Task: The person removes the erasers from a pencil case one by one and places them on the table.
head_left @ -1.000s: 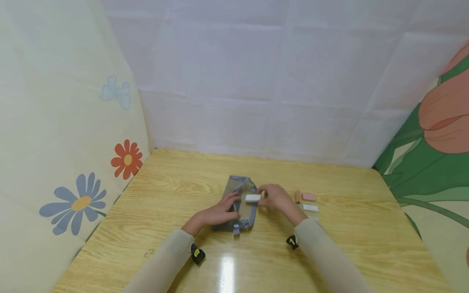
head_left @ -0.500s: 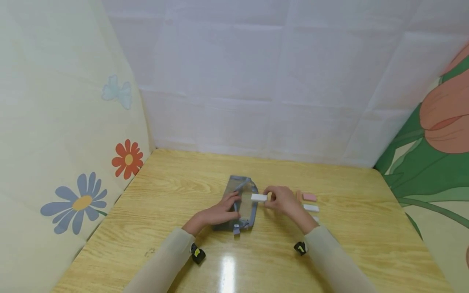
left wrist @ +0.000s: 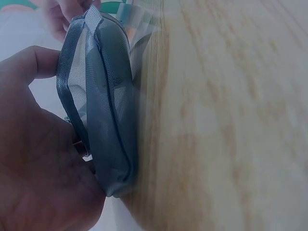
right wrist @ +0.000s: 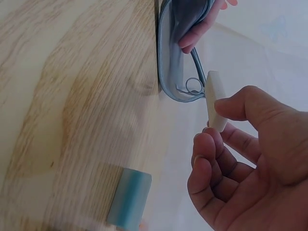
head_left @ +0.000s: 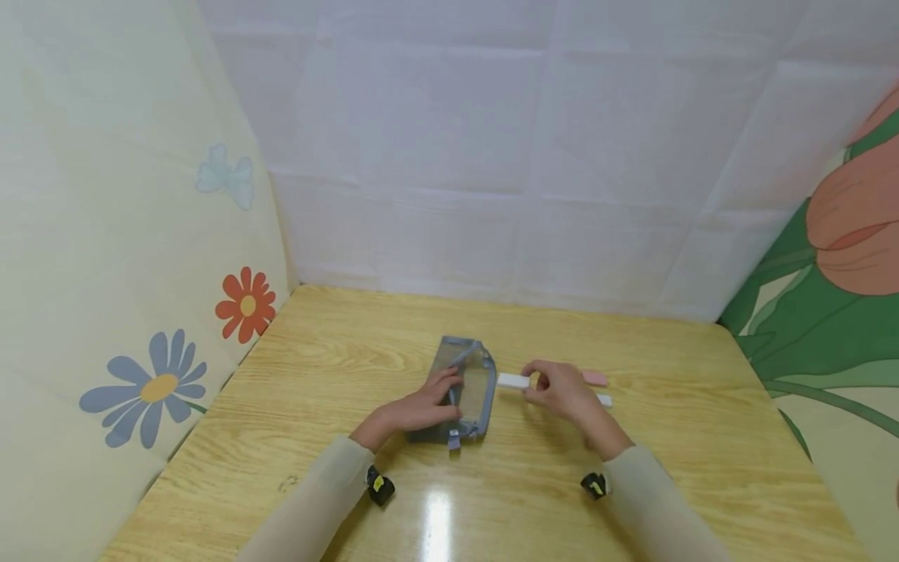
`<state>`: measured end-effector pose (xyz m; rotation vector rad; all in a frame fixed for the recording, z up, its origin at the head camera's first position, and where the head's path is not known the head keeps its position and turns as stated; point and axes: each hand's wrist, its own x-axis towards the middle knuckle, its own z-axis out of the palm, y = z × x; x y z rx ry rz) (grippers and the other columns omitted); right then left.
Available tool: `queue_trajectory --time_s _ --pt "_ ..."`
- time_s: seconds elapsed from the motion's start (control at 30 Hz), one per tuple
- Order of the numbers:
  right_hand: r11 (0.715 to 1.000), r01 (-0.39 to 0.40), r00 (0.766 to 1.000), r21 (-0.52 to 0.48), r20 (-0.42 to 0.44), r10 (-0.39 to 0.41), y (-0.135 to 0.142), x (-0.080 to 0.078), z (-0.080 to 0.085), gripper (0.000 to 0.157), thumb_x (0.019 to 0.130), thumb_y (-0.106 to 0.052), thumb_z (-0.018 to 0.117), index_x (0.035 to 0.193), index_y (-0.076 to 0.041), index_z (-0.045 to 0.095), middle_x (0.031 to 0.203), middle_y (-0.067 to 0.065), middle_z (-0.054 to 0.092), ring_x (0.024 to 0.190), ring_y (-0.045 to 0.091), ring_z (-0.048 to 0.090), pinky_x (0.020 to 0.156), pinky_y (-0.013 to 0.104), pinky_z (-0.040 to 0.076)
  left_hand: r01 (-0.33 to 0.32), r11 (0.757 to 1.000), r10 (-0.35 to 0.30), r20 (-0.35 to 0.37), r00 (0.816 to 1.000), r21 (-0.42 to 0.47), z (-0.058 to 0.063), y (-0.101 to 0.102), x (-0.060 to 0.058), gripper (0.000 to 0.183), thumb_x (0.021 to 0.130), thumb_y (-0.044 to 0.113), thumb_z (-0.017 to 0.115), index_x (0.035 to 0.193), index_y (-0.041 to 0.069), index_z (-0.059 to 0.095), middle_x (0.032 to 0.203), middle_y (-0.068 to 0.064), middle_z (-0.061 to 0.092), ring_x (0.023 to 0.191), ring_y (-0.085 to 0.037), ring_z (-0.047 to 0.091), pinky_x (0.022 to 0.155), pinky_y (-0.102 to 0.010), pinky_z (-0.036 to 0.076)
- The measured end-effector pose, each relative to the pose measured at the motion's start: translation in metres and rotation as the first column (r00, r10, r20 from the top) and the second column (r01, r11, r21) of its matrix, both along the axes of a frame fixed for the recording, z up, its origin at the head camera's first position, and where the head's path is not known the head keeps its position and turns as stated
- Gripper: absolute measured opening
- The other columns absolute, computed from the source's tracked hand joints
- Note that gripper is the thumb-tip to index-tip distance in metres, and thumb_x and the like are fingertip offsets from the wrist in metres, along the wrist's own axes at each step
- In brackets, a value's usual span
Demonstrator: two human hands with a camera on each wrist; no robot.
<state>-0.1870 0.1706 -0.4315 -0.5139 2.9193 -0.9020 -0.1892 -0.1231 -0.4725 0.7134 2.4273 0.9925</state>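
A grey-blue mesh zip pouch [head_left: 479, 390] lies on the table with its mouth spread. My left hand [head_left: 416, 407] holds it by the side of the opening, with thumb and fingers apart; part of those fingers is hidden by the mesh in the left wrist view. My right hand [head_left: 567, 396] pinches one end of a white eraser [head_left: 513, 381] between thumb and fingertips. In the head view that eraser appears just right of the pouch's rim. The right wrist view shows the eraser [right wrist: 215, 101] edge-on, with the pouch [right wrist: 166, 67] beyond it.
Right of the right hand, partly covered by it, lie a pink block [head_left: 595, 378] and a white block [head_left: 605, 400]. A white and teal block [right wrist: 130, 198] sits on the wooden table [head_left: 337, 343]. Printed cloth hangs at the back and both sides.
My right hand has moved right, carrying the white eraser from over the pouch to beyond its right edge. It now covers the orange block. My left hand and the pouch have stayed put.
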Motion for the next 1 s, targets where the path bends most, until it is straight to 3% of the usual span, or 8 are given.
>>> queue_trajectory --time_s 0.17,0.57,0.73,0.8,1.0 --pt "1.000 0.017 1.000 -0.007 0.026 -0.017 0.006 0.004 0.001 0.029 0.085 -0.016 0.075 0.113 -0.010 0.072 0.071 -0.003 0.060 0.060 0.012 0.050 0.054 0.025 0.040 0.005 1.000 -0.005 -0.012 1.000 0.003 -0.001 0.000 -0.001 0.077 0.091 0.039 0.054 0.155 0.003 0.032 0.168 -0.015 0.010 0.154 -0.039 0.012 0.119 -0.056 0.027" --pt "0.999 0.024 1.000 -0.022 -0.005 -0.024 0.018 0.010 0.000 0.027 0.085 -0.016 0.075 0.112 -0.009 0.072 0.070 -0.004 0.060 0.058 0.012 0.050 0.054 0.026 0.040 -0.003 1.000 0.003 -0.001 1.000 0.012 -0.004 0.000 -0.001 0.076 0.092 0.039 0.053 0.156 0.004 0.032 0.168 -0.014 0.009 0.154 -0.037 0.011 0.119 -0.056 0.026" --pt "0.999 0.044 0.999 0.020 -0.023 -0.043 0.023 0.013 -0.001 0.026 0.086 -0.019 0.075 0.111 -0.013 0.072 0.069 -0.009 0.062 0.058 0.010 0.051 0.077 0.039 0.037 -0.006 1.000 0.006 0.000 1.000 0.015 -0.004 0.000 -0.001 0.075 0.093 0.038 0.054 0.156 0.004 0.032 0.168 -0.013 0.010 0.154 -0.037 0.011 0.119 -0.056 0.026" --pt "0.999 0.045 0.998 0.028 -0.036 -0.044 0.025 0.013 -0.001 0.026 0.085 -0.019 0.075 0.110 -0.013 0.073 0.069 -0.010 0.062 0.059 0.009 0.051 0.079 0.040 0.037 -0.008 1.000 0.008 -0.001 1.000 0.012 -0.004 0.000 -0.001 0.075 0.092 0.039 0.054 0.156 0.004 0.032 0.169 -0.013 0.010 0.154 -0.037 0.011 0.119 -0.056 0.026" --pt "0.998 0.056 0.998 -0.025 0.000 -0.056 0.031 0.017 0.001 0.026 0.085 -0.014 0.075 0.110 -0.009 0.072 0.073 -0.003 0.062 0.061 0.012 0.051 0.056 0.027 0.042 -0.012 1.000 0.012 -0.003 1.000 0.009 -0.003 0.000 -0.001 0.074 0.093 0.038 0.054 0.156 0.005 0.033 0.169 -0.013 0.010 0.154 -0.037 0.011 0.120 -0.055 0.026"
